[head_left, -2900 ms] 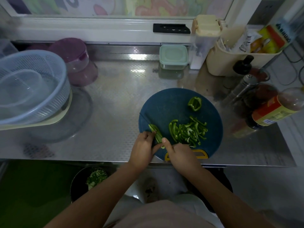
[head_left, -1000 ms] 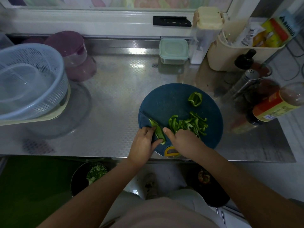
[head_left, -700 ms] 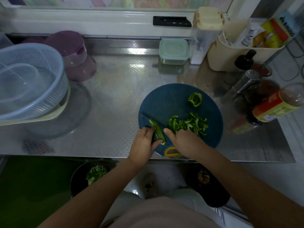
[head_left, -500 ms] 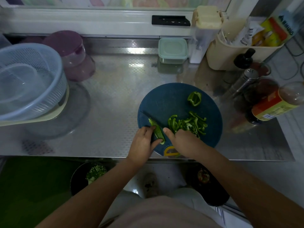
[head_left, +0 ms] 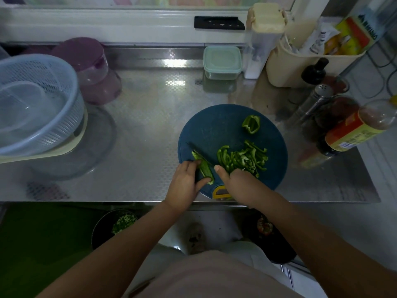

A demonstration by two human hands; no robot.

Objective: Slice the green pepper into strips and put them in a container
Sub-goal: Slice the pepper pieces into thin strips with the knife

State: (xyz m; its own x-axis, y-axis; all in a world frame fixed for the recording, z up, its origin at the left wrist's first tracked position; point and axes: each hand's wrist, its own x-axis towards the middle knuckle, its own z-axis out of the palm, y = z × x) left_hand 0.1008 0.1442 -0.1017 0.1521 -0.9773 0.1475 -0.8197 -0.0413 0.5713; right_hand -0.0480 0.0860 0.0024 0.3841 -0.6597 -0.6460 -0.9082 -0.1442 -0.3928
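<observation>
Head view looks down on a steel counter [head_left: 150,125] with a round dark-blue cutting board [head_left: 214,130] lying at its near edge, its yellow tab [head_left: 221,192] pointing toward the person. Both hands meet over the near-left part of the board. The left hand [head_left: 184,183] pins a long green pepper piece [head_left: 205,169] flat against the board, fingertips curled onto its far-left edge and the thumb tucked against its near end, so the piece sits pinched between them. The right hand [head_left: 238,183] lies just right of that piece, closed around the handle of a knife [head_left: 198,152], though the handle itself is hidden beneath the hand; its forefinger stretches forward toward the blade. The dark blade runs diagonally up and left from that fingertip, lying along the right edge of the pepper piece and touching it. Just beyond the right hand's knuckles lies a loose heap of cut strips [head_left: 242,160], touching the hand's far side. An uncut pepper chunk [head_left: 251,124] sits apart at the far-right of the board. Off the board, a pale-blue colander [head_left: 38,104] stands at the far left, a mint-lidded tub [head_left: 222,61] by the back wall, and a sauce bottle [head_left: 354,130] to the right
</observation>
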